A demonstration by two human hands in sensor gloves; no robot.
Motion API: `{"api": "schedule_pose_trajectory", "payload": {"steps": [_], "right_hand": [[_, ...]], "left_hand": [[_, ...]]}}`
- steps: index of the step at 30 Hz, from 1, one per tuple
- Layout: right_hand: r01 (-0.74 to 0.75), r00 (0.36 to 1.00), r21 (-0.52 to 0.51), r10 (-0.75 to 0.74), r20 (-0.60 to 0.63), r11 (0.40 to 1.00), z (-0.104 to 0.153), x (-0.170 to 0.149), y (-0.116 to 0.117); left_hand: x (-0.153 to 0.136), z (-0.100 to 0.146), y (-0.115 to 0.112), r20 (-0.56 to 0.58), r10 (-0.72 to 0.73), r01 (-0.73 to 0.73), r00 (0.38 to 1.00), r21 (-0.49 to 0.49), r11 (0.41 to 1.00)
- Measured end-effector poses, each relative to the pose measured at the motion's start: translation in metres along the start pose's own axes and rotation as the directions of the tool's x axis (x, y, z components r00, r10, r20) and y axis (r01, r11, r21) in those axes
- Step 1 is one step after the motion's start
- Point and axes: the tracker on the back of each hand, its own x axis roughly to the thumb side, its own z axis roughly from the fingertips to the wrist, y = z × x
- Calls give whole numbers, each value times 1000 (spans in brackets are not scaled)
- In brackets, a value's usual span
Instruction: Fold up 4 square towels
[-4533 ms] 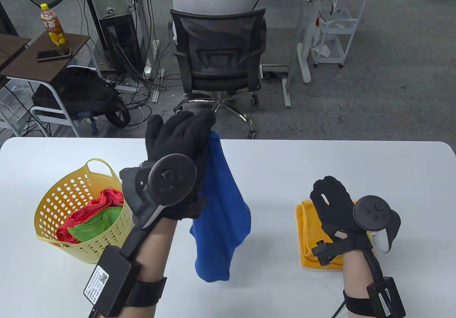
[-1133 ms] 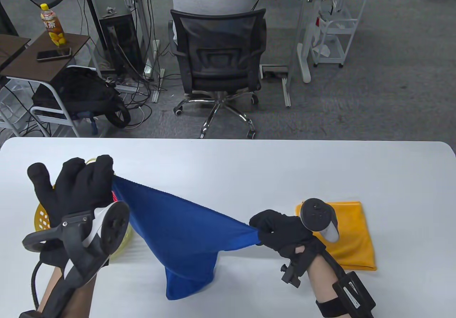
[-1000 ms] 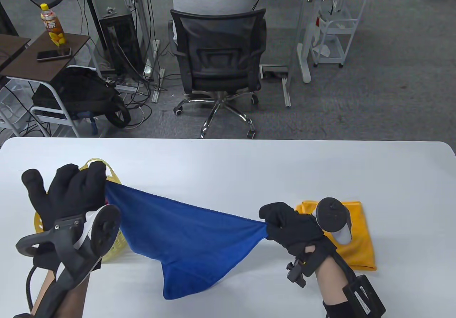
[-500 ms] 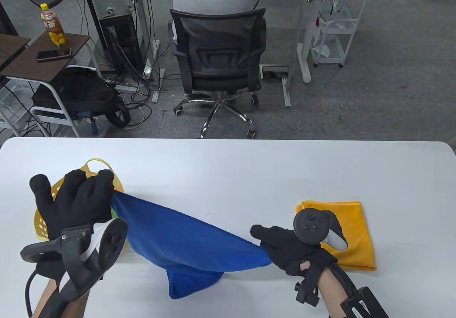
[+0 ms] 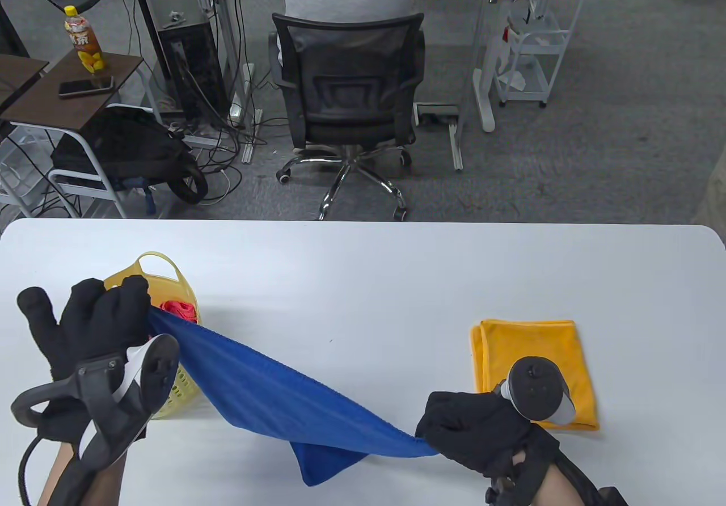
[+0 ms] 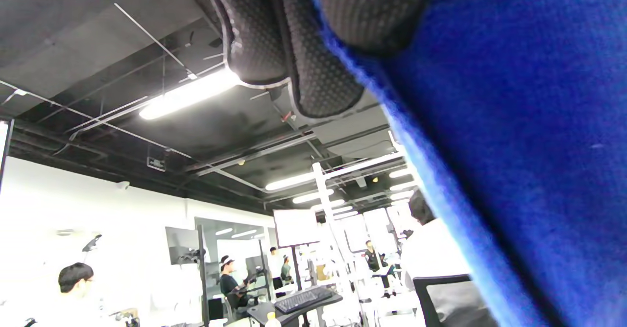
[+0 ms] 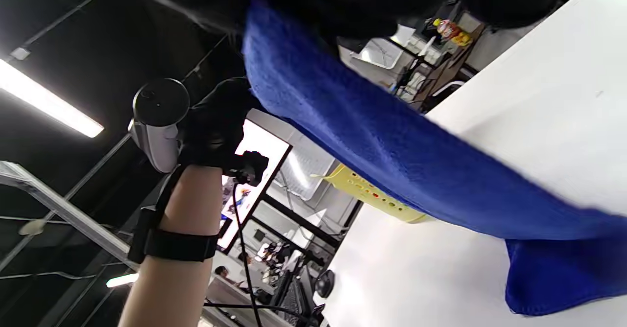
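A blue towel (image 5: 283, 384) is stretched in the air above the white table (image 5: 397, 268), its lower part sagging to the tabletop near the front edge. My left hand (image 5: 96, 324) grips one corner over the yellow basket (image 5: 176, 381). My right hand (image 5: 471, 432) grips the opposite corner near the front edge. In the left wrist view the gloved fingers (image 6: 318, 72) pinch the blue towel (image 6: 514, 146). In the right wrist view the blue towel (image 7: 392, 155) runs from my fingers towards the left hand (image 7: 215, 121). A folded orange towel (image 5: 533, 358) lies flat at the right.
The yellow basket holds a red towel (image 5: 181, 308); it also shows in the right wrist view (image 7: 377, 195). Beyond the table's far edge stands a black office chair (image 5: 349, 92) with a seated person. A side table with a bottle (image 5: 84, 41) is at the far left.
Both hands have moved towards the front edge with the blue towel stretched between them. The right hand dropped lower and nearer; the towel's hanging part has slid right along the table.
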Motion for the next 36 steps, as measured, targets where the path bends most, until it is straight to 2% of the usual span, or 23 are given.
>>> {"api": "schedule_pose_trajectory", "payload": {"steps": [3,6,8,10,12,14,16,17,18,19,20,21,23,25,26,28,30,32,33,34,36], "right_hand": [[-100,995,9,100,-23,995,2,4,-3],[-175,980,104,184,-80,979,8,7,-15],[-359,922,91,368,-117,929,12,13,-25],[-531,818,104,541,-195,841,12,20,-37],[-672,695,60,656,-294,738,3,19,-59],[-743,616,-61,646,-450,666,-16,5,-95],[-749,618,-181,575,-536,637,-30,-7,-124],[-758,626,-265,552,-550,596,-32,-8,-133],[-767,639,-406,535,-553,496,-34,-4,-143],[-768,639,-491,531,-557,410,-34,1,-148],[-742,646,-613,531,-548,271,-32,11,-153],[-725,650,-653,532,-542,220,-31,17,-154],[-687,644,-719,549,-533,107,-24,42,-156],[-696,611,-716,573,-546,60,-16,59,-156],[-705,601,-706,580,-549,63,-14,63,-156],[-706,606,-702,596,-527,97,-12,67,-152],[-743,583,-651,628,-516,156,-5,62,-142],[-792,574,-533,660,-485,298,9,45,-122],[-800,573,-494,679,-458,342,15,36,-113],[-811,576,-404,695,-430,422,24,21,-97],[-818,574,-252,707,-415,516,37,-5,-70]], "left_hand": [[-5,-3,-3,-15,4,-4,1000,-10,1000],[-10,-5,-5,-19,1,-2,1000,-17,1000],[-12,-6,-6,-6,12,-13,1000,-26,1000],[-13,-10,-8,9,51,-51,999,-56,997],[-9,-18,-17,15,85,-82,996,-127,988],[1,-34,-35,9,58,-53,998,-287,956],[15,-48,-50,10,57,-51,998,-326,944],[21,-55,-53,4,33,-30,999,-324,946],[27,-63,-51,-3,-1,0,1000,-293,956],[31,-68,-47,-11,-13,10,1000,-257,966],[34,-76,-37,-29,-11,5,1000,-189,982],[35,-81,-29,-44,-6,0,999,-147,989],[32,-88,0,-73,35,-34,997,12,999],[22,-91,18,-87,85,-75,993,113,991],[17,-93,23,-86,102,-92,991,116,989],[11,-90,27,-68,169,-165,983,58,985],[9,-71,23,-24,226,-226,974,9,974],[11,-34,6,78,207,-198,975,-109,974],[12,-19,-1,111,198,-181,974,-151,972],[14,9,-16,175,172,-131,969,-226,965],[18,52,-42,242,149,-65,959,-324,944]]}}
